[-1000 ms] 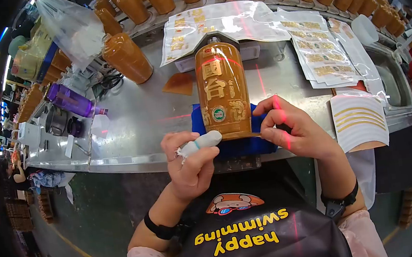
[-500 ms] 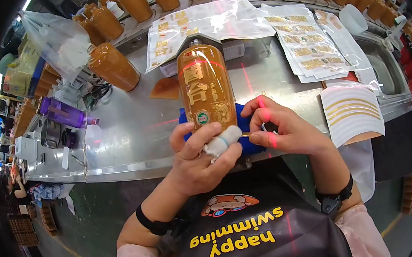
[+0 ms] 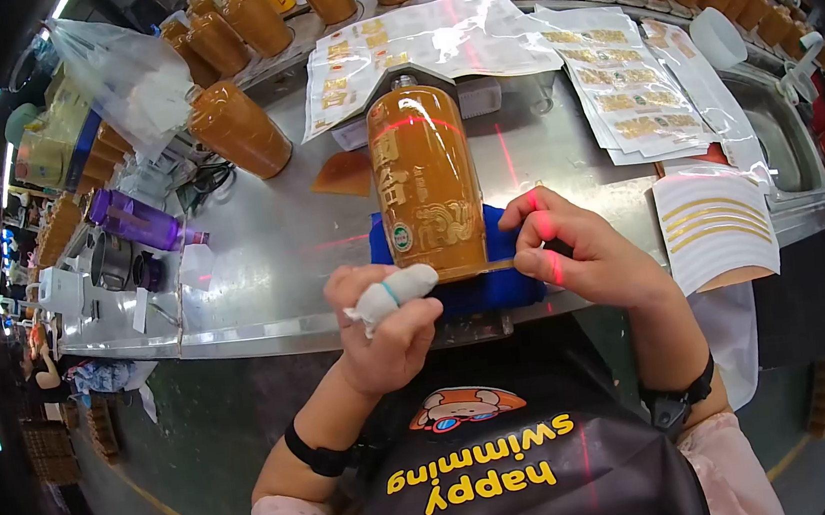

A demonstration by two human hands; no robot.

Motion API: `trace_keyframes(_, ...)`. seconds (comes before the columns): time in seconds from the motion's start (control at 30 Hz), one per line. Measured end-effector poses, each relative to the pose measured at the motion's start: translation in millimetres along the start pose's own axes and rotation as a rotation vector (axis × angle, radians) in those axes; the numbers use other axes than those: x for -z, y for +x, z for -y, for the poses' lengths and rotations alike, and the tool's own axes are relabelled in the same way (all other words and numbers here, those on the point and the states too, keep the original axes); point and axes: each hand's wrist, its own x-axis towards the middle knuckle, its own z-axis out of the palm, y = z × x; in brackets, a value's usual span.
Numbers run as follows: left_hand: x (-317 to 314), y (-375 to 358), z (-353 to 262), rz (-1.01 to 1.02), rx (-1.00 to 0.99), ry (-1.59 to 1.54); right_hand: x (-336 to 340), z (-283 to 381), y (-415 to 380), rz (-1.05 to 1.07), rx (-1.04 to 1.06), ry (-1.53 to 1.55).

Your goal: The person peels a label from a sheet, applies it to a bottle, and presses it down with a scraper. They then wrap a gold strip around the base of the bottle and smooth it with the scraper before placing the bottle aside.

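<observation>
A brown bottle (image 3: 425,181) with raised gold characters lies on a blue support (image 3: 508,288), its neck toward the dark angled holder. My left hand (image 3: 381,336) is at the bottle's lower left, fingers curled, with nothing visible in their grip. One of its fingers appears wrapped in white cloth (image 3: 391,295) tied with a blue-green band. Along the bottle's base runs a thin gold strip (image 3: 500,264), and my right hand (image 3: 573,256) pinches its right end, with the other fingers bent.
Label sheets (image 3: 631,84) lie at the back right, with a card of curved gold strips (image 3: 716,226) nearer. Another brown bottle (image 3: 238,130) stands at the left beside a plastic bag (image 3: 118,82). Several bottles line the back. A purple bottle (image 3: 137,221) lies far left.
My left hand has moved left and slightly down, off the bottle's base. The bottle has turned a little, its characters shifting left. My right hand stays at the strip's end.
</observation>
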Motion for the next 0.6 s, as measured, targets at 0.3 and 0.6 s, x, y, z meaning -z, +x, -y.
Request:
trace_keyframes(0.3,4.0,20.5,5.2,0.158,-0.266,0.063,0.8,-6.0,-0.2,0.025,-0.015,-0.032)
trace_keyframes(0.6,-6.5,34.0,4.6,0.21,-0.27,0.093,-0.7,-3.3,-0.1,0.033,-0.087,0.029)
